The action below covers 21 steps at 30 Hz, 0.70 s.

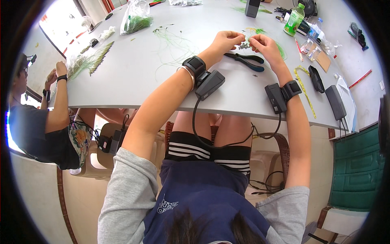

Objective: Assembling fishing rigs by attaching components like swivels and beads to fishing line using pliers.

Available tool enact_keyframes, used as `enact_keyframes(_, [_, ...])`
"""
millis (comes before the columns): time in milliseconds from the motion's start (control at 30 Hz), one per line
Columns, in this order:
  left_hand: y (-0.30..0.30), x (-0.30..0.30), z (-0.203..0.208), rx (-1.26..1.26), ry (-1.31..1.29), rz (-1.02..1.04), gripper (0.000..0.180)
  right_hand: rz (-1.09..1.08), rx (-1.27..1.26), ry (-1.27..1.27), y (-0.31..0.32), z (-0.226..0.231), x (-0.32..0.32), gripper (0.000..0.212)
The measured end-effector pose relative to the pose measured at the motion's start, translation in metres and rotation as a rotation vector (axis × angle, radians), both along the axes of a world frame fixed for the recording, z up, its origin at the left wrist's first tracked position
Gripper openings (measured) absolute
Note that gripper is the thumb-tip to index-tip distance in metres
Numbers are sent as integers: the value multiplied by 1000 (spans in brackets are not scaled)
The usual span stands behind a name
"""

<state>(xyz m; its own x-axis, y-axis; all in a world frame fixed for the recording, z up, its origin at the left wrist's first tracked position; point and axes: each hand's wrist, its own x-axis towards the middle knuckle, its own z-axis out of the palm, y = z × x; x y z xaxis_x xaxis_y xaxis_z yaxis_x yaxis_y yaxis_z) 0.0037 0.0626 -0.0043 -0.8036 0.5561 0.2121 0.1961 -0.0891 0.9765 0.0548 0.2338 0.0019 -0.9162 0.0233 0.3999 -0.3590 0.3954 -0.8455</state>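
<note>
Over the table, my left hand (228,42) has its thumb and index finger pinched together. My right hand (264,44) faces it a short gap away, also in a pinch. Whatever the fingertips hold is too small to make out. Between and just below the hands lies a small pile of dark metal bits (243,46). Closer to me rest pliers with dark blue handles (248,61), their jaws toward my left wrist. Thin green strands (280,49) curve out beside my right hand, and a looser spread of green line (172,42) lies to the left.
A plastic bag of green strands (137,18) stands far left, near a fringed green bundle (97,59). A co-worker (44,114) sits at left. To the right are a green-labelled bottle (294,19), a yellow tape measure (305,87) and a black case (316,79). Cables hang from both wrist devices.
</note>
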Motion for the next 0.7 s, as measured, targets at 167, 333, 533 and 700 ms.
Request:
enact_keyframes(167, [2, -3, -4, 0, 46, -20, 31, 33, 47, 26, -2, 0, 1, 23])
enact_keyframes(333, [2, -5, -6, -12, 111, -41, 28, 45, 44, 23, -2, -2, -1, 22])
enact_keyframes(533, [0, -3, -5, 2, 143, -55, 26, 58, 99, 15, 0, -3, -2, 22])
enact_keyframes(700, [1, 1, 0, -7, 183, -42, 25, 56, 131, 21, 3, -3, -1, 22])
